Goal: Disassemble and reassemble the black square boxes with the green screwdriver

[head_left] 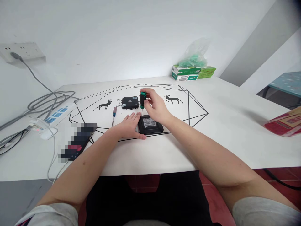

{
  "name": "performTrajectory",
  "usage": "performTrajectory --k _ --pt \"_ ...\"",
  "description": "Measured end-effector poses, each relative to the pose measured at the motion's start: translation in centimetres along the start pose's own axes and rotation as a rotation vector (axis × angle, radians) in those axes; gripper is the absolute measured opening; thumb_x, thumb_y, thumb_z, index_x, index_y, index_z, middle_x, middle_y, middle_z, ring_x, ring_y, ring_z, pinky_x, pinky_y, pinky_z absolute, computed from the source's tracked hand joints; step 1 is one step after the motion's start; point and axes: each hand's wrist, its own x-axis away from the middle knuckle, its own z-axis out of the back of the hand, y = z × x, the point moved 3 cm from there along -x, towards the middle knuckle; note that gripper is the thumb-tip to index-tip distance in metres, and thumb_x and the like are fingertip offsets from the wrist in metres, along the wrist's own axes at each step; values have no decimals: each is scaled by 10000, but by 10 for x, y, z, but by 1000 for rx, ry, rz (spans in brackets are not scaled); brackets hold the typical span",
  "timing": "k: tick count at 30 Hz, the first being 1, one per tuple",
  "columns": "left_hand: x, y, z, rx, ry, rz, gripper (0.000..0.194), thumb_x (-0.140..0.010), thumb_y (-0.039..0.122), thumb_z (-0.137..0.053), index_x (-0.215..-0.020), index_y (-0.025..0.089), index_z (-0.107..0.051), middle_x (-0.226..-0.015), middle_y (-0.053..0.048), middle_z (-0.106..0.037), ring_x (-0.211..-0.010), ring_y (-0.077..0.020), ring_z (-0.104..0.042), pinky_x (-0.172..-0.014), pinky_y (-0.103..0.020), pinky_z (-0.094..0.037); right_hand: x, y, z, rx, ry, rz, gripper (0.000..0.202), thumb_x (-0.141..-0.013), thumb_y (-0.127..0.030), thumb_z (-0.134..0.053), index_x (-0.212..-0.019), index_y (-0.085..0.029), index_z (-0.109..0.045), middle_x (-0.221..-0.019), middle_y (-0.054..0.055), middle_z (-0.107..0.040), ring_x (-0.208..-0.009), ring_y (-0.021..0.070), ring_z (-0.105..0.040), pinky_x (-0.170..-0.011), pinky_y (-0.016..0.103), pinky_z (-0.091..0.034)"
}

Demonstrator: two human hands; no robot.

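Note:
My right hand (pixel 154 105) is closed around the green and black handle of a screwdriver (pixel 143 99), which stands upright. Its shaft points down at the far left corner of a flat black device (pixel 154 128) bearing a white label; whether the tip sits in a screw I cannot make out. My left hand (pixel 131 125) lies with fingers outstretched along the device's left edge, the thumb at its near corner. Just behind lies a second black box (pixel 130 102) with small stickers. A smaller screwdriver (pixel 114 113) with a red and blue handle rests left of my left hand.
On the left are a phone (pixel 82 139) with a blurred screen, a power strip (pixel 58 114) and grey cables (pixel 51 97). Green boxes (pixel 185 72) under a plastic bag (pixel 196 55) stand against the wall. A red package (pixel 284 122) sits at the right edge.

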Motion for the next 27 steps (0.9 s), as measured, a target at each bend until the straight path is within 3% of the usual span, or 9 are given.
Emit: performTrajectory --k 3,6,9,27 --pt "-1 -1 0 -2 10 -3 1421 -793 911 -577 -1753 103 89 -1831 -185 78 -1698 -397 78 -1371 -558 -52 -1 -2 0 35 -12 18 418 -978 -258 -530 -1394 -272 -573 -1381 115 -639 -1203 275 -641 -971 522 -651" --pt "-1 -2 -1 -19 6 2 1426 -799 914 -570 -1750 77 84 -1830 -191 88 -1699 -388 87 -1374 -534 -37 -1 -3 2 72 12 16 393 -952 -330 -641 -1338 -266 -596 -1316 112 -615 -1093 258 -641 -859 474 -663" --pt "-1 -1 0 -16 -2 1 1421 -804 906 -572 -1750 73 85 -1831 -190 84 -1698 -394 85 -1374 -535 -41 -1 -2 3 78 48 6 410 -901 -284 -695 -1297 -270 -593 -1227 85 -608 -1020 237 -631 -801 441 -657" --pt "-2 -3 -2 0 8 -4 1444 -788 931 -575 -1753 92 94 -1832 -174 75 -1693 -427 67 -1368 -567 -59 -3 4 5 62 153 13 448 -889 -250 -704 -1304 -298 -543 -1172 60 -606 -1024 228 -639 -767 401 -653"
